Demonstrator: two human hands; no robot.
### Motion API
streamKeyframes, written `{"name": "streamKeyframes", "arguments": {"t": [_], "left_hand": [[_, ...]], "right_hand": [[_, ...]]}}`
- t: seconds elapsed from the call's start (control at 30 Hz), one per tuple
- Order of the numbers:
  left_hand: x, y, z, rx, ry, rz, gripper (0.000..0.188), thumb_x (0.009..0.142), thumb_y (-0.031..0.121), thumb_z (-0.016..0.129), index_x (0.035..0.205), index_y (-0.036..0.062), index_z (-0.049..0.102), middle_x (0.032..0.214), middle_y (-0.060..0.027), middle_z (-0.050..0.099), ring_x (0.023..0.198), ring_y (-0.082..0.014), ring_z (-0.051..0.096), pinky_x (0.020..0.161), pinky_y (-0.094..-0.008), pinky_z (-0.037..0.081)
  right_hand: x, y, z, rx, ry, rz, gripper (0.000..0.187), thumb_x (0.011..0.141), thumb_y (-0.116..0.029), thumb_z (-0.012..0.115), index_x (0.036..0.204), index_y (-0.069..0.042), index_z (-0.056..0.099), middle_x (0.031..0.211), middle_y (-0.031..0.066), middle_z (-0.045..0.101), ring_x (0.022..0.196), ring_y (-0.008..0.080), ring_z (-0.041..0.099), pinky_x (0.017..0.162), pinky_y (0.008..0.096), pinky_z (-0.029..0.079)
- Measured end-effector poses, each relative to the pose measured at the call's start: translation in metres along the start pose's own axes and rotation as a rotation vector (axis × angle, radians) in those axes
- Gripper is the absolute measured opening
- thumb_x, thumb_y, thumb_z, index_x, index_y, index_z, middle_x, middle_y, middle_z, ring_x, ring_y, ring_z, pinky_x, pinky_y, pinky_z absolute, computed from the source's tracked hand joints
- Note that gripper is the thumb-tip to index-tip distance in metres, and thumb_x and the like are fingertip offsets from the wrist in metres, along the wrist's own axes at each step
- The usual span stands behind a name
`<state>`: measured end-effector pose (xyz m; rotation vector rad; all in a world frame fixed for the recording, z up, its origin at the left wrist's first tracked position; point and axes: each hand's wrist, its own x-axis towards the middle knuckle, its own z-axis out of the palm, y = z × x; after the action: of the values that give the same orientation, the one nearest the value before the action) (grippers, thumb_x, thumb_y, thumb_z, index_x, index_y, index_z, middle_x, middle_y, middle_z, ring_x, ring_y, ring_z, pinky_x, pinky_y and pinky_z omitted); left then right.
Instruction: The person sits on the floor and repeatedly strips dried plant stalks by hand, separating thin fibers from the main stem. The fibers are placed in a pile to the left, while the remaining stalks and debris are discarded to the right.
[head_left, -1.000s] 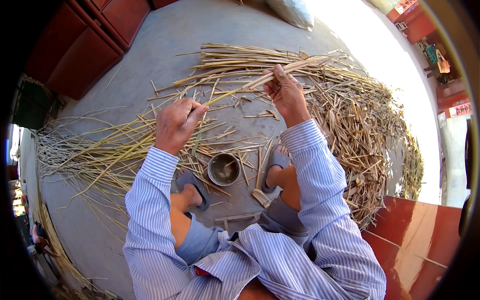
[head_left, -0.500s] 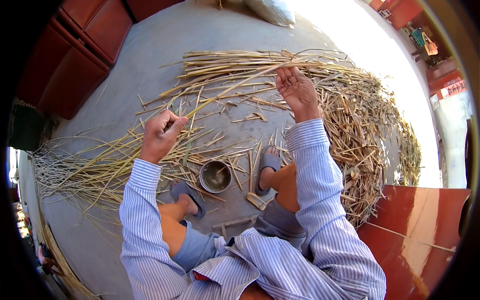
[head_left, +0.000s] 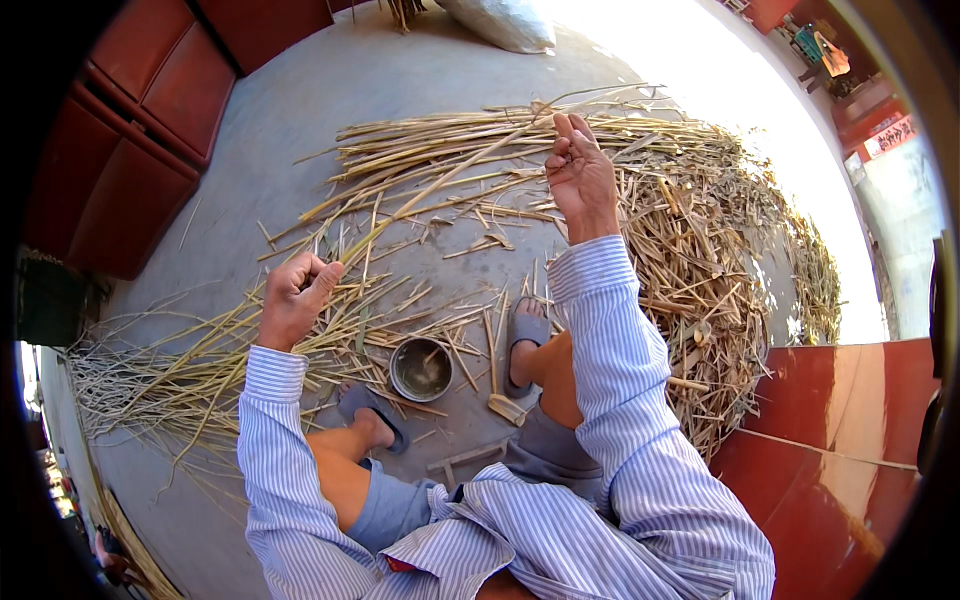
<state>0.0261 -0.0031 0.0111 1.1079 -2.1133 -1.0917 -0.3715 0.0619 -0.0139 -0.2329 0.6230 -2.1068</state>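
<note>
Gripping one long stalk (head_left: 385, 226), the left hand (head_left: 292, 302) has its fingers closed tight! The stalk slants away, forward and rightward above the floor (head_left: 270, 100), toward the nearby right hand (head_left: 582, 185), fingers half open, contact unclear.

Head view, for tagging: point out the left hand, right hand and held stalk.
Left hand (head_left: 291, 303), head view: middle of the fist.
Right hand (head_left: 584, 187), head view: palm.
Held stalk (head_left: 408, 206), head view: stretch beyond the grip.
</note>
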Motion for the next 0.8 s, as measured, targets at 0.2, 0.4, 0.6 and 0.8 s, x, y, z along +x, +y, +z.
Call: {"name": "streamKeyframes", "arguments": {"t": [0.2, 0.4, 0.6, 0.8], "left_hand": [[0.007, 0.007, 0.005, -0.023, -0.124, -0.011, 0.036, 0.091, 0.027, 0.072, 0.070, 0.0025, 0.056, 0.059, 0.0038, 0.048, 0.056, -0.0043, 0.039, 0.048, -0.0250, 0.032], [0.020, -0.011, 0.005, 0.143, 0.206, 0.101, 0.034, 0.092, 0.030, 0.070, 0.077, 0.0002, 0.060, 0.060, -0.0003, 0.050, 0.057, -0.0072, 0.044, 0.051, -0.0274, 0.036], [0.032, -0.026, 0.005, 0.300, 0.247, 0.152, 0.032, 0.092, 0.028, 0.070, 0.079, -0.0004, 0.060, 0.063, -0.0042, 0.056, 0.057, -0.0105, 0.048, 0.054, -0.0286, 0.040], [0.032, -0.034, 0.017, 0.143, 0.126, 0.087, 0.033, 0.090, 0.028, 0.072, 0.076, 0.0000, 0.060, 0.064, -0.0032, 0.056, 0.059, -0.0087, 0.047, 0.054, -0.0276, 0.040]], "right_hand": [[0.008, -0.003, -0.016, 0.031, 0.077, 0.171, 0.017, 0.095, -0.019, 0.065, 0.108, -0.009, 0.061, 0.099, 0.0043, 0.068, 0.073, 0.0071, 0.060, 0.059, 0.0219, 0.050], [-0.008, -0.002, 0.002, -0.050, -0.043, -0.048, 0.011, 0.093, -0.014, 0.067, 0.103, -0.009, 0.066, 0.096, 0.0014, 0.068, 0.079, 0.0069, 0.061, 0.067, 0.0218, 0.050], [-0.028, 0.001, 0.019, -0.848, -0.136, -0.369, 0.021, 0.094, -0.013, 0.065, 0.112, -0.004, 0.068, 0.098, -0.0010, 0.068, 0.080, 0.0053, 0.058, 0.070, 0.0214, 0.047], [-0.027, -0.002, 0.013, -1.404, 0.027, -0.834, 0.010, 0.089, -0.013, 0.066, 0.090, -0.004, 0.067, 0.080, 0.0115, 0.068, 0.070, 0.0255, 0.065, 0.065, 0.0335, 0.050]]}}
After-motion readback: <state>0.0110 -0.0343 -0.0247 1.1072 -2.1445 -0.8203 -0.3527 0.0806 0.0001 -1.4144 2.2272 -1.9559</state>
